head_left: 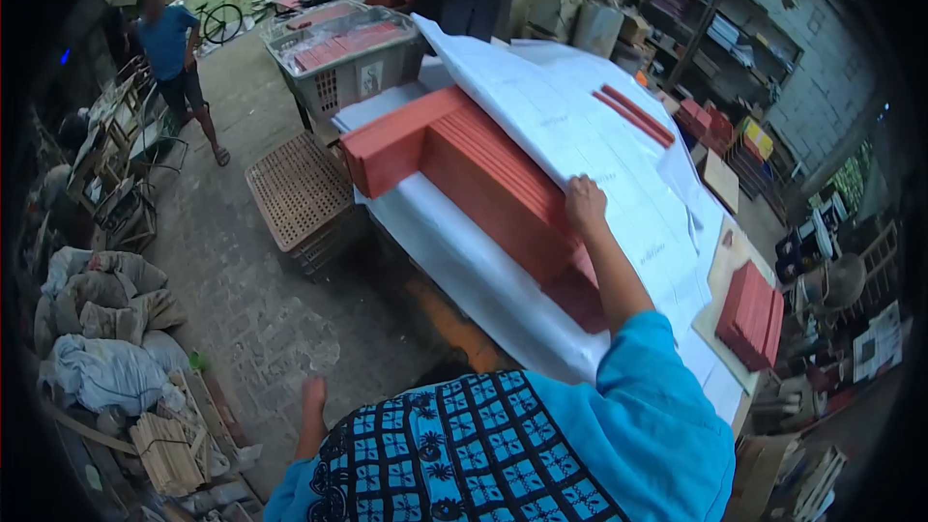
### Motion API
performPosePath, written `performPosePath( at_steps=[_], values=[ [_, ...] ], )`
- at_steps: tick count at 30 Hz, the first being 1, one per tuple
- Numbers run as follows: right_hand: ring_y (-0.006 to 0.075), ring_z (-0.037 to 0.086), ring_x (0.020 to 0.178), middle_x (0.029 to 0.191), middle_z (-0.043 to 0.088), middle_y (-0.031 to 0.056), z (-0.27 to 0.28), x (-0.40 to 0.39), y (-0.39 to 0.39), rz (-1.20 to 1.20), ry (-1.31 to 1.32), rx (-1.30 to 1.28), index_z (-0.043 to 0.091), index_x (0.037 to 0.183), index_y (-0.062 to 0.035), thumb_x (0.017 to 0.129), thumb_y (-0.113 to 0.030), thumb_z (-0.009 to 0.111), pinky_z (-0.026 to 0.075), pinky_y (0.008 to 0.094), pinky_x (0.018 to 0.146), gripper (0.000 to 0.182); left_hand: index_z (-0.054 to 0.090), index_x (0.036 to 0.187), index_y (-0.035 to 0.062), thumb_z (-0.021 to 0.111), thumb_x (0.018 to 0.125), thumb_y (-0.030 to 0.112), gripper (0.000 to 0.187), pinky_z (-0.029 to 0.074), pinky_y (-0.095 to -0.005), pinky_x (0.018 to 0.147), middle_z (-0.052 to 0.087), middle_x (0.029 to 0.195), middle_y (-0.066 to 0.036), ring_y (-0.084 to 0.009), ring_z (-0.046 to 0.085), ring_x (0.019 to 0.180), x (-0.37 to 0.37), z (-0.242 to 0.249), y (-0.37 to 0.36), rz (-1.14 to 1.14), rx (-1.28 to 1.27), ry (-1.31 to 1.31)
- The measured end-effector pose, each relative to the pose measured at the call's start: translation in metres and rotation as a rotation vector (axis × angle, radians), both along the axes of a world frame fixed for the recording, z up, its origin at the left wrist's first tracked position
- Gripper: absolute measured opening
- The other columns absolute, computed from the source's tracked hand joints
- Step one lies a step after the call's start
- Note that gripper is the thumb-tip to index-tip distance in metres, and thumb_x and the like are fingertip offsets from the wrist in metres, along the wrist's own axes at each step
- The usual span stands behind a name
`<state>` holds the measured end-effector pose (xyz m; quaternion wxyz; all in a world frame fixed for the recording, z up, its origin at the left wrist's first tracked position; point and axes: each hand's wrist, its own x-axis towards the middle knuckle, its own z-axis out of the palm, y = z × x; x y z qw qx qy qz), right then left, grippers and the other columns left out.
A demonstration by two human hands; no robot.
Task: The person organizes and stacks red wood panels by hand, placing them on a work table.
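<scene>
Apparently, the step in hand is handling the white sheet (551, 121) over the red strips (495, 150). At left, the left hand (312, 394) hangs low; whether its fingers hold anything I cannot tell. Rightward, the strips lie in a long row on white wrapping (449, 232), with a bundle (396, 140) crosswise at the far end. The right hand's (585, 201) fingers grip the sheet's edge; shifting it seems to call for a pull clear of the ridged tops. Around, sacks (106, 372), a person (172, 43) in blue and a perforated crate (295, 184) precede two loose strips (642, 116), which could hamper the sheet.
</scene>
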<state>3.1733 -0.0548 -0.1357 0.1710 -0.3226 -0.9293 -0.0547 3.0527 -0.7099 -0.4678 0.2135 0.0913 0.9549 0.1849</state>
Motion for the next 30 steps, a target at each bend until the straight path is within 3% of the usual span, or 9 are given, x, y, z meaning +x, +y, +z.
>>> performPosePath(
  at_steps=[3, 7, 9, 11, 13, 15, 21, 26, 30],
  values=[
    [0.0343, 0.062, 0.084, 0.092, 0.062, 0.0163, 0.019, -0.004, 0.030, -0.039, 0.063, -0.003, 0.060, 0.084, -0.0046, 0.082, -0.017, 0.050, 0.049, 0.0495, 0.071, 0.016, 0.063, 0.095, -0.0002, 0.040, 0.086, 0.028, 0.038, 0.042, -0.0484, 0.082, 0.059, 0.100, -0.026, -0.0417, 0.055, 0.098, -0.010, 0.006, 0.050, -0.241, 0.285, 0.107],
    [0.0386, 0.061, 0.083, 0.086, 0.064, 0.0190, 0.091, -0.001, 0.075, -0.098, 0.164, 0.015, 0.062, 0.087, -0.0054, 0.084, -0.020, 0.049, 0.049, 0.0488, 0.073, 0.020, 0.063, 0.095, 0.0031, 0.041, 0.086, 0.031, 0.037, 0.043, -0.0481, 0.084, 0.060, 0.099, -0.024, -0.0420, 0.055, 0.096, -0.035, 0.030, 0.088, -0.435, 0.134, 0.059],
    [0.0391, 0.061, 0.086, 0.089, 0.065, 0.0199, 0.117, 0.000, 0.107, -0.129, 0.185, 0.031, 0.064, 0.092, -0.0067, 0.084, -0.023, 0.052, 0.048, 0.0487, 0.076, 0.022, 0.063, 0.097, 0.0049, 0.042, 0.086, 0.031, 0.035, 0.043, -0.0474, 0.082, 0.061, 0.099, -0.023, -0.0413, 0.055, 0.097, -0.064, 0.003, 0.100, -0.262, 0.018, -0.043],
    [0.0389, 0.061, 0.088, 0.093, 0.065, 0.0202, 0.139, -0.005, 0.135, -0.197, 0.179, 0.029, 0.066, 0.094, -0.0078, 0.083, -0.026, 0.055, 0.048, 0.0488, 0.078, 0.024, 0.063, 0.095, 0.0047, 0.044, 0.086, 0.029, 0.032, 0.044, -0.0466, 0.081, 0.060, 0.098, -0.024, -0.0414, 0.056, 0.095, -0.069, 0.069, 0.139, -0.022, 0.266, -0.012],
    [0.0385, 0.061, 0.091, 0.095, 0.064, 0.0206, 0.157, -0.012, 0.151, -0.271, 0.165, 0.029, 0.068, 0.094, -0.0084, 0.083, -0.028, 0.057, 0.048, 0.0485, 0.079, 0.025, 0.064, 0.100, 0.0054, 0.048, 0.085, 0.026, 0.030, 0.045, -0.0428, 0.084, 0.061, 0.102, -0.022, -0.0396, 0.056, 0.099, -0.083, 0.113, 0.169, -0.057, 0.368, -0.031],
    [0.0389, 0.061, 0.090, 0.091, 0.064, 0.0221, 0.168, -0.016, 0.163, -0.266, 0.185, 0.076, 0.068, 0.091, -0.0046, 0.082, -0.026, 0.059, 0.047, 0.0467, 0.080, 0.025, 0.063, 0.106, 0.0044, 0.050, 0.084, 0.024, 0.033, 0.045, -0.0390, 0.089, 0.062, 0.106, -0.020, -0.0369, 0.057, 0.101, -0.103, 0.106, 0.186, -0.029, 0.472, 0.052],
    [0.0381, 0.061, 0.092, 0.093, 0.064, 0.0215, 0.181, -0.018, 0.185, -0.331, 0.182, 0.092, 0.068, 0.094, -0.0063, 0.082, -0.026, 0.059, 0.047, 0.0450, 0.080, 0.025, 0.059, 0.115, 0.0010, 0.052, 0.082, 0.015, 0.037, 0.044, -0.0379, 0.092, 0.062, 0.111, -0.018, -0.0331, 0.058, 0.103, -0.138, 0.207, 0.251, 0.059, 0.704, 0.154],
    [0.0390, 0.060, 0.092, 0.092, 0.064, 0.0217, 0.175, -0.008, 0.196, -0.346, 0.186, 0.105, 0.067, 0.094, -0.0056, 0.082, -0.025, 0.059, 0.046, 0.0447, 0.080, 0.025, 0.051, 0.124, 0.0023, 0.056, 0.077, 0.006, 0.048, 0.039, -0.0384, 0.099, 0.051, 0.128, -0.018, -0.0336, 0.049, 0.117, -0.168, 0.241, 0.287, -0.027, 0.827, 0.442],
    [0.0402, 0.060, 0.084, 0.087, 0.063, 0.0225, 0.147, 0.002, 0.201, -0.301, 0.126, 0.165, 0.066, 0.085, -0.0013, 0.082, -0.024, 0.057, 0.045, 0.0465, 0.075, 0.024, 0.045, 0.130, 0.0038, 0.057, 0.073, 0.004, 0.059, 0.030, -0.0393, 0.106, 0.040, 0.138, -0.017, -0.0336, 0.038, 0.127, -0.169, 0.273, 0.309, -0.090, 0.889, 0.557]
  ],
)
